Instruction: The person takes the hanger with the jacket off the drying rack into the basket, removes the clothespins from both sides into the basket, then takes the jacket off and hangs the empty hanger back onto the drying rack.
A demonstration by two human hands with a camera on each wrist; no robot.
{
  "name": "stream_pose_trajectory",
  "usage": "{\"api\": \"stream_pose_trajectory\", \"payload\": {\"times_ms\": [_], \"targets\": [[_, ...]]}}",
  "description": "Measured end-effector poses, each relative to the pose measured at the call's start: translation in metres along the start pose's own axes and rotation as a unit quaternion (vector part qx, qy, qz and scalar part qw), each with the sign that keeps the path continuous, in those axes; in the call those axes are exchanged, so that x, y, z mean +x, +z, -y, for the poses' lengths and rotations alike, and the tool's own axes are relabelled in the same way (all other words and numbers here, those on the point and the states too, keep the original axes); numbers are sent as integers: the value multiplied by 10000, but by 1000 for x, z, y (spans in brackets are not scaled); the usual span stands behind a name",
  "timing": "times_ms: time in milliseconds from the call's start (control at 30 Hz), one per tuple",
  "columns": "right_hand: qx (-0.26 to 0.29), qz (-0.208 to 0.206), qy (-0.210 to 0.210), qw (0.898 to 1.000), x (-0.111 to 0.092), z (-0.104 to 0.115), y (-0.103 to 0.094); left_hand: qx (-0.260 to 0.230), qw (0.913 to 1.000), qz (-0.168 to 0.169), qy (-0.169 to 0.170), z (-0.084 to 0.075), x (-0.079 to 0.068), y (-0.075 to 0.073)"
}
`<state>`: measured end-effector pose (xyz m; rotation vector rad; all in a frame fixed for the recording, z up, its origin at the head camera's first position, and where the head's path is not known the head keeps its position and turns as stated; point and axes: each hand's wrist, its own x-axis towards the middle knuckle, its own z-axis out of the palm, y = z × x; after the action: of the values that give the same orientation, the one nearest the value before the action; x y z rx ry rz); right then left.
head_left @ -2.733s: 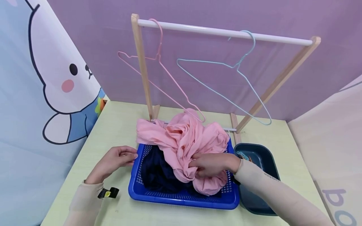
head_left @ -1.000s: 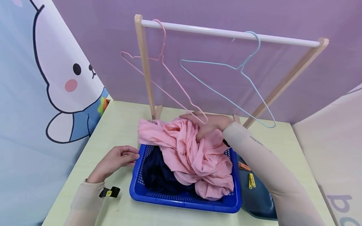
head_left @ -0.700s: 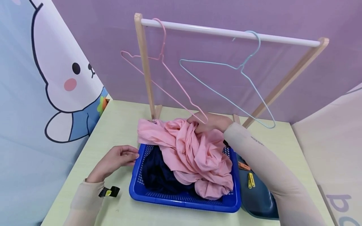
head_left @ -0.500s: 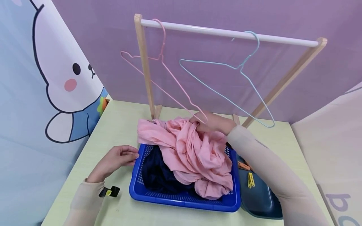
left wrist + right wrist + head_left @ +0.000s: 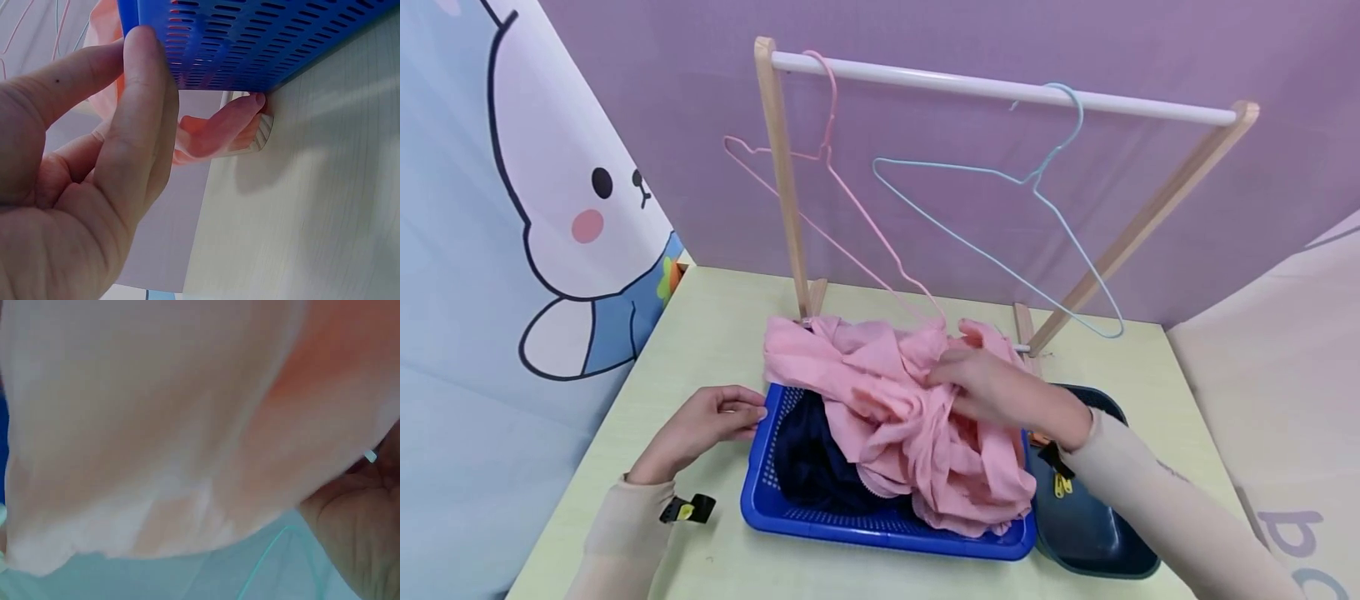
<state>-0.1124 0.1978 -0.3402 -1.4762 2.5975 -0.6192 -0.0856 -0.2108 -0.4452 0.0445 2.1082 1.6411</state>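
Note:
My left hand (image 5: 707,425) pinches the left rim of a blue plastic basket (image 5: 880,542); in the left wrist view, thumb and fingers (image 5: 140,69) meet at its edge. A crumpled pink garment (image 5: 880,408), with zipper-like teeth along one edge, heaps over the basket's back and right. My right hand (image 5: 992,387) grips its folds at the upper right, fingertips partly buried in the cloth. In the right wrist view the pink garment (image 5: 156,437) fills most of the picture and hides the fingers. Dark navy cloth (image 5: 816,458) lies beneath it, at the basket's left.
Behind stands a rack with a white bar (image 5: 955,82), from which hang a pink hanger (image 5: 832,100) and a light blue hanger (image 5: 1080,117). Right of the basket, a dark teal tray (image 5: 1123,533) holds yellow clothespins (image 5: 1062,486) and orange ones, partly under my right forearm.
My right hand has moved from the garment's back edge toward me and to the right, shifting the pink folds over the basket's right rim. The left hand has stayed at the rim.

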Motion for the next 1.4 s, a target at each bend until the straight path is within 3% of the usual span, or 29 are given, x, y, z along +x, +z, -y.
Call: {"api": "stream_pose_trajectory", "payload": {"times_ms": [100, 200, 367, 467, 633, 800, 933, 1133, 1267, 1400], "targets": [[21, 325, -6, 9995, -14, 16, 6, 10, 10000, 7, 7, 0, -1, 0], [-343, 783, 157, 9962, -26, 33, 8, 47, 10000, 10, 5, 0, -1, -1], [-684, 1888, 1311, 9708, -40, 53, 8, 32, 10000, 25, 24, 0, -2, -2], [-291, 2201, 1481, 9637, -46, 51, 12, 24, 10000, 39, 44, 0, -2, -1], [341, 2433, 1103, 9631, -47, 32, 25, 30, 10000, 54, 38, 0, 0, -1], [636, 2633, 801, 9593, -32, 14, 39, 12, 10000, 72, 5, -2, 0, 0], [765, 2894, 1015, 9487, -15, 3, 49, 15, 10000, 54, -29, -3, -1, 0], [607, 2870, 1237, 9480, -1, -11, 59, 18, 10000, 86, 9, -2, -1, 0], [636, 2838, 1282, 9481, 0, -15, 54, 39, 10000, 83, 37, -1, 1, 0], [649, 2827, 1492, 9453, -2, -6, 36, 73, 10000, 49, -2, -1, 1, -1]]}}
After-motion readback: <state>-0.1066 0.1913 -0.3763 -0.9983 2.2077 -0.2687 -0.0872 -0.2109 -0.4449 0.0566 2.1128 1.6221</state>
